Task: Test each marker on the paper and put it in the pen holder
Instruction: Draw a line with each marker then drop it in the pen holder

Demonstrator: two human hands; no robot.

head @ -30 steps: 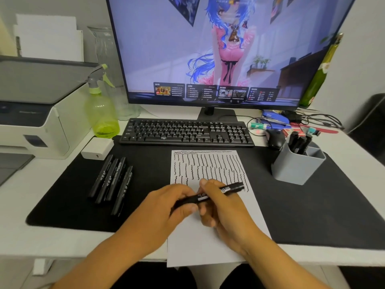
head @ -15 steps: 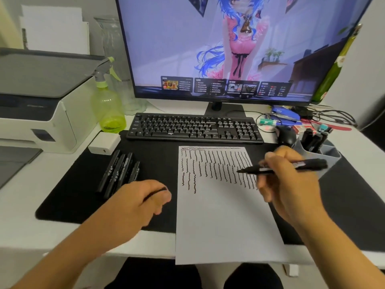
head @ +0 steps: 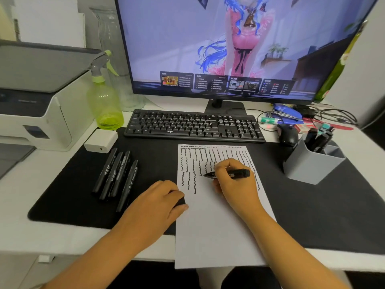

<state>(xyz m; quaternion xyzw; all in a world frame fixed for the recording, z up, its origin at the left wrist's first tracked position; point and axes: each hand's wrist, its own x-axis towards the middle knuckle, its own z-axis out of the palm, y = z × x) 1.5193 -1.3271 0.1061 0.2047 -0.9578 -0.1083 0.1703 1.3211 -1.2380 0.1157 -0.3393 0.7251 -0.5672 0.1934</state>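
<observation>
My right hand (head: 235, 182) grips an uncapped black marker (head: 239, 174), its tip pointing left onto the white paper (head: 208, 226) among the wavy test lines. My left hand (head: 164, 199) rests on the paper's left edge and holds the marker's black cap (head: 179, 202) in its curled fingers. Several capped black markers (head: 116, 174) lie side by side on the mat to the left. The grey pen holder (head: 310, 163) stands at the right with several markers in it.
A black desk mat (head: 323, 205) covers the white desk. Behind the paper are a black keyboard (head: 193, 126), a monitor (head: 229, 44) and a mouse (head: 288, 135). A green spray bottle (head: 105, 101), a white charger (head: 101, 140) and a printer (head: 31, 97) stand at the left. Cables and clutter lie at the far right.
My hands pulled the cap off the marker. My right hand swung the marker right, then brought its tip down onto the paper. My left hand came to the paper's edge with the cap.
</observation>
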